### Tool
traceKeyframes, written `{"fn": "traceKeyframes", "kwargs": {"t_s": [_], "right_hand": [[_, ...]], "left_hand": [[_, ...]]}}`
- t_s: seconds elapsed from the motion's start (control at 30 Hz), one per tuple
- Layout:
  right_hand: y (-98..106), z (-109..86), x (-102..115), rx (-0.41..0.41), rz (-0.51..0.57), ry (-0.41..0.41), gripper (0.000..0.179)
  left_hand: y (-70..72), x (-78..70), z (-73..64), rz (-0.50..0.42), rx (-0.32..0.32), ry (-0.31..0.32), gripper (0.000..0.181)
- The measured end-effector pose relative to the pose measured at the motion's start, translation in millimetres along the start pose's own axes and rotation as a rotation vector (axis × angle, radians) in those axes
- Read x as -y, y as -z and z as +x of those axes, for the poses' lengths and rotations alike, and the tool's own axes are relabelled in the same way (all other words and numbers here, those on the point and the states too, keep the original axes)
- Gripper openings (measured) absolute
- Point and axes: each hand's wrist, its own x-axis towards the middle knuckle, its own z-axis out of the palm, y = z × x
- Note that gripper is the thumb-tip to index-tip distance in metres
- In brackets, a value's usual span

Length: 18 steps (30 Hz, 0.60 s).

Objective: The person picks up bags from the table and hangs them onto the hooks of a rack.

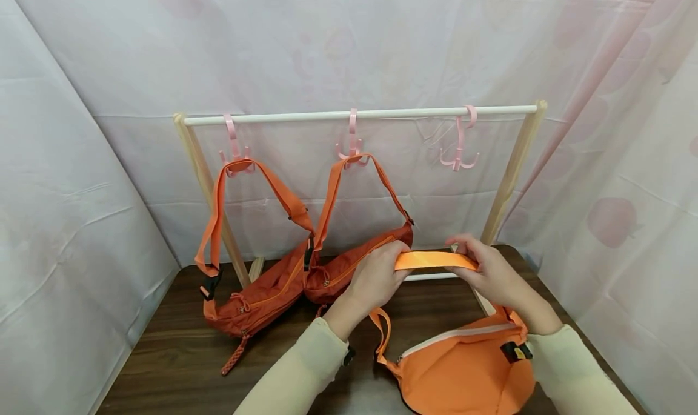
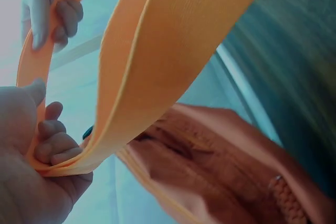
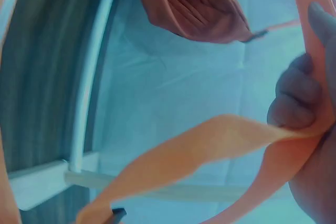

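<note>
Both hands grip a bright orange strap [image 1: 433, 260], stretched level between them in front of the rack. My left hand [image 1: 376, 277] curls its fingers round the strap's left end, and the left wrist view has a wide loop of it hanging from that hand. At the other end, my right hand [image 1: 493, 274] pinches the strap between thumb and fingers; in the right wrist view the strap folds down from the palm [image 3: 315, 166]. The strap belongs to an orange waist bag [image 1: 463, 366] with a pale zipper, low at the right beneath the right forearm.
A rack with a white rail [image 1: 294, 117] and wooden posts stands behind. Two darker orange bags, one left [image 1: 262, 300] and one central [image 1: 354, 263], hang by straps from pink hooks. A third pink hook [image 1: 459, 142] at right carries no bag. Below is a dark wooden table [image 1: 163, 342].
</note>
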Motion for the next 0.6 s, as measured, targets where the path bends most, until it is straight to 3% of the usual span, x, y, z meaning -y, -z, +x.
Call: {"fn": "traceKeyframes", "kwargs": {"t_s": [0.33, 0.6], "right_hand": [[21.7, 4.7, 0.1, -0.05, -0.012, 0.013, 0.033], [34.6, 13.9, 0.2, -0.184, -0.108, 0.039, 0.031]], "left_hand": [[19.6, 1.8, 5.4, -0.019, 0.0, -0.06, 0.033], [33.4, 2.2, 11.0, 0.034, -0.038, -0.108, 0.022]]}}
